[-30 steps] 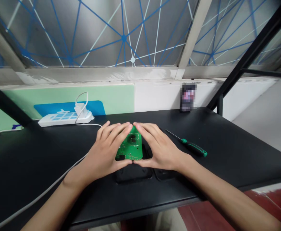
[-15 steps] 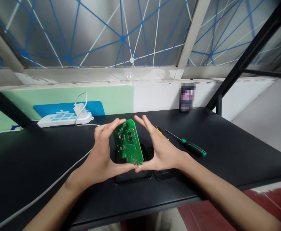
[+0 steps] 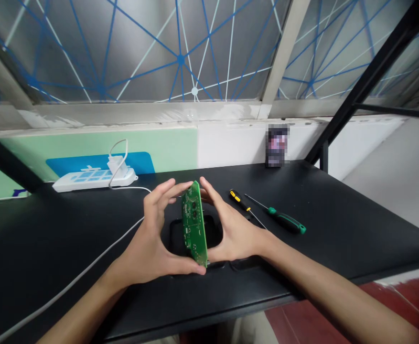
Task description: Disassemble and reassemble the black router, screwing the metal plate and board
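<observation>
A green circuit board (image 3: 195, 229) is held up on edge between my two hands, its component face turned to the left. My left hand (image 3: 152, 239) grips it with the thumb at the bottom edge and the fingers at the top. My right hand (image 3: 230, 224) holds it from the other side, thumb low and fingers high; some of those fingertips are hidden behind the board. Under the board lies a black plastic housing (image 3: 175, 234) on the black table, partly covered by the hands.
Right of my hands lie a yellow-and-black screwdriver (image 3: 238, 198) and a green-and-black screwdriver (image 3: 286, 220). A white power strip (image 3: 83, 180) with a plugged-in charger (image 3: 117, 165) sits at the back left, its white cable (image 3: 98, 264) crossing the table. A blurred phone-like object (image 3: 277, 145) leans on the wall.
The board has turned more edge-on and come slightly lower. My right thumb has moved from its near corner to behind it, and the yellow screwdriver shows more fully.
</observation>
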### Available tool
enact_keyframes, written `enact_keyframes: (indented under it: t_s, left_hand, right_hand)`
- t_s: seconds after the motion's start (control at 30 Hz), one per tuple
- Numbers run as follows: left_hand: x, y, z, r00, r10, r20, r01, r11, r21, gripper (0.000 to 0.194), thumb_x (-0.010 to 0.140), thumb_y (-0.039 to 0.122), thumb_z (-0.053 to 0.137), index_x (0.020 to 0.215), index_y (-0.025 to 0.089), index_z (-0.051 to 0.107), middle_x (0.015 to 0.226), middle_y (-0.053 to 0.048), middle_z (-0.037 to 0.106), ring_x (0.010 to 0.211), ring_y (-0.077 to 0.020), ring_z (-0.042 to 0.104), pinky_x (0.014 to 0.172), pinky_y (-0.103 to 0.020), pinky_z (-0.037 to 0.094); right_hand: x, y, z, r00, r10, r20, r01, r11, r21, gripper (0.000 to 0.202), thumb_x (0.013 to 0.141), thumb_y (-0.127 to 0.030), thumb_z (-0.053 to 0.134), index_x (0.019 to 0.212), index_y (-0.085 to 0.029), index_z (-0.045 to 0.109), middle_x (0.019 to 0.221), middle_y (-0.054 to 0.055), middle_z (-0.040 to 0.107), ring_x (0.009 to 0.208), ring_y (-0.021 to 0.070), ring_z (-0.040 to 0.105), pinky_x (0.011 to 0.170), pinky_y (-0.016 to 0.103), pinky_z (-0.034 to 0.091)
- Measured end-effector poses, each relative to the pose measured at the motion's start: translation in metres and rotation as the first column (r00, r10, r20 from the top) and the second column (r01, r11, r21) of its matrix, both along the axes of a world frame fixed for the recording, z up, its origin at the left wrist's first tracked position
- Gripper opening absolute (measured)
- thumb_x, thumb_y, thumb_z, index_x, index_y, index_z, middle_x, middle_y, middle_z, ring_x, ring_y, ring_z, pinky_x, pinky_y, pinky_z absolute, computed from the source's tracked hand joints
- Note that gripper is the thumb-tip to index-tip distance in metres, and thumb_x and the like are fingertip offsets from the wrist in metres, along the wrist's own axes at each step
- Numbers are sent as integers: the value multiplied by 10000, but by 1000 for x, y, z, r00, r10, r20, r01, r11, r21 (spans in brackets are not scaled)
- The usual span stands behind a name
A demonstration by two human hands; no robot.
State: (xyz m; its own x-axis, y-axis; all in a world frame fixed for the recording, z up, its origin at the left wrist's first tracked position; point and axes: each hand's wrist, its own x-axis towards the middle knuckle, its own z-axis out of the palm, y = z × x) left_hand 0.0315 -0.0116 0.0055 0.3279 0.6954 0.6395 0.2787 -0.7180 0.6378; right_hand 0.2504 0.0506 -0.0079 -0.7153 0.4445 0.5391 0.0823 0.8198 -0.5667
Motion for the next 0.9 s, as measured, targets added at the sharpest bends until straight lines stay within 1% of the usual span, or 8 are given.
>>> enact_keyframes:
  t_s: [0.13, 0.27, 0.33, 0.43, 0.53, 0.67, 0.8, 0.9]
  left_hand:
    - [1, -1, -2, 1000, -2, 15, 4, 997, -82, 1193, 644, 622, 884, 1542, 374, 139, 1588, -142, 334, 1480, -384, 336, 1205, -642, 304]
    - [3, -1, -4, 1000, 3, 2, -3, 992, -126, 1188, 628, 631, 889, 1529, 365, 161, 1584, -147, 343, 1486, -401, 323, 1215, -673, 263]
    - [4, 0, -5, 1000, -6, 20, 8, 993, -120, 1172, 636, 617, 892, 1522, 361, 169, 1583, -148, 344, 1483, -398, 331, 1212, -665, 281]
    - [2, 0, -4, 996, -25, 81, 36, 990, -135, 1137, 668, 550, 904, 1511, 365, 163, 1580, -154, 331, 1470, -392, 351, 1179, -652, 357]
    - [-2, -1, 0, 995, -1, 96, 15, 989, -147, 1110, 697, 454, 911, 1503, 367, 153, 1552, -168, 348, 1438, -398, 394, 1140, -663, 402]
    - [-9, -1, 3, 999, 30, 27, -26, 991, -133, 1144, 706, 377, 907, 1521, 380, 104, 1521, -163, 374, 1399, -389, 443, 1118, -639, 439]
    - [-17, 5, 2, 995, 62, -77, -67, 996, -67, 1208, 732, 339, 885, 1563, 362, 8, 1578, -166, 282, 1450, -384, 365, 1164, -625, 373]
    - [-20, 9, 2, 982, 108, -156, -108, 994, 10, 1191, 762, 320, 855, 1583, 331, -8, 1609, -172, 262, 1470, -378, 328, 1172, -617, 346]
  right_hand:
    - [-2, -2, 0, 1000, 8, 12, -8, 1000, -4, 1491, 590, -625, 861, 1582, -254, -188, 1650, 225, 252, 1505, 386, 336, 1211, 596, 332]
    - [-1, -2, 0, 1000, -5, 16, 5, 1000, -1, 1479, 599, -615, 861, 1585, -240, -176, 1625, 232, 305, 1496, 400, 349, 1201, 599, 349]
    - [-1, -2, 1, 1000, 7, 15, -7, 1000, -5, 1453, 622, -576, 862, 1583, -248, -176, 1625, 225, 305, 1477, 391, 385, 1190, 589, 371]
    - [-1, -2, 1, 1000, 29, 6, -29, 1000, -4, 1424, 646, -520, 854, 1580, -256, -187, 1628, 216, 294, 1447, 379, 425, 1170, 593, 390]
    - [0, -2, 1, 1000, 26, -11, -26, 1000, 0, 1381, 667, -494, 823, 1583, -233, -176, 1586, 214, 356, 1446, 375, 418, 1168, 613, 378]
    - [5, -2, 2, 999, -46, -3, 46, 998, 34, 1337, 686, -464, 796, 1588, -221, -162, 1534, 211, 414, 1396, 367, 468, 1146, 624, 402]
    - [13, 2, 6, 985, -163, 52, 156, 981, 119, 1329, 692, -476, 785, 1592, -205, -154, 1537, 224, 407, 1381, 392, 473, 1115, 633, 438]
    - [19, 5, 10, 958, -249, 145, 213, 950, 227, 1288, 720, -443, 758, 1593, -190, -155, 1542, 231, 409, 1400, 405, 451, 1112, 630, 447]
